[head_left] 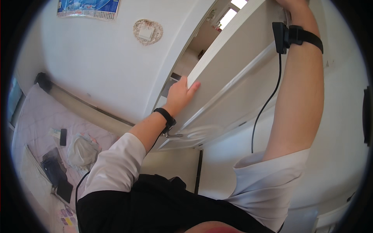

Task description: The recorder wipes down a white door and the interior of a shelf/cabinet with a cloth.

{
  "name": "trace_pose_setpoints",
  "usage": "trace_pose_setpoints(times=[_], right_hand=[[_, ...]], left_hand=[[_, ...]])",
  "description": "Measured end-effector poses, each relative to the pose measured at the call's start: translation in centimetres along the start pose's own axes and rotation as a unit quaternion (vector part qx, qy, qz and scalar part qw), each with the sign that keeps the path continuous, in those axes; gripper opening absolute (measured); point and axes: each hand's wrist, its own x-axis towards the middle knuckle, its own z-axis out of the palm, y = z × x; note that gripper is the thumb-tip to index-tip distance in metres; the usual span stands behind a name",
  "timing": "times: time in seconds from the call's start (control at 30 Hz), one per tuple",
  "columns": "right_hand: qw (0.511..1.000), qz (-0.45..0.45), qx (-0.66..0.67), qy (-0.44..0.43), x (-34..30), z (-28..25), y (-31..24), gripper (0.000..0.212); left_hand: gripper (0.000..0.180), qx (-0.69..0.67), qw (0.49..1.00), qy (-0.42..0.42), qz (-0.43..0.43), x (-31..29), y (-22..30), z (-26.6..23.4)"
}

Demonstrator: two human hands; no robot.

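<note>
A white panelled door [233, 66] stands partly open and slants across the view. My left hand [179, 95] is closed around its upright edge, with the thumb on the near face and the other fingers at the far side. Below that hand, a metal lever handle [173, 135] sticks out from the door. My right hand [291, 4] is raised high near the top of the door. The upper frame edge cuts it off, so its fingers and anything in them are hidden.
A bed [39, 116] lies at left with a pale sheet. On it are a grey-white cloth bundle [82, 151], a black phone-like slab [63, 137] and dark items [54, 167]. A heart-shaped ornament [147, 32] and a poster [89, 8] hang on the wall. Cables run from both wrists.
</note>
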Motion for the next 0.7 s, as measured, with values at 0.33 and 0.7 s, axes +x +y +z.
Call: trace_pose_setpoints(times=[0.33, 0.7], right_hand=[[0.985, 0.019, 0.166, -0.033, -11.0, -1.5, -1.8, 0.137], [0.986, 0.053, 0.154, 0.032, -9.4, -4.7, -1.1, 0.126]], left_hand=[[0.063, -0.001, 0.998, -0.034, -0.051, -2.9, 2.4, -1.4], [0.063, 0.028, 0.993, -0.101, -0.05, -5.6, 4.4, -2.5]])
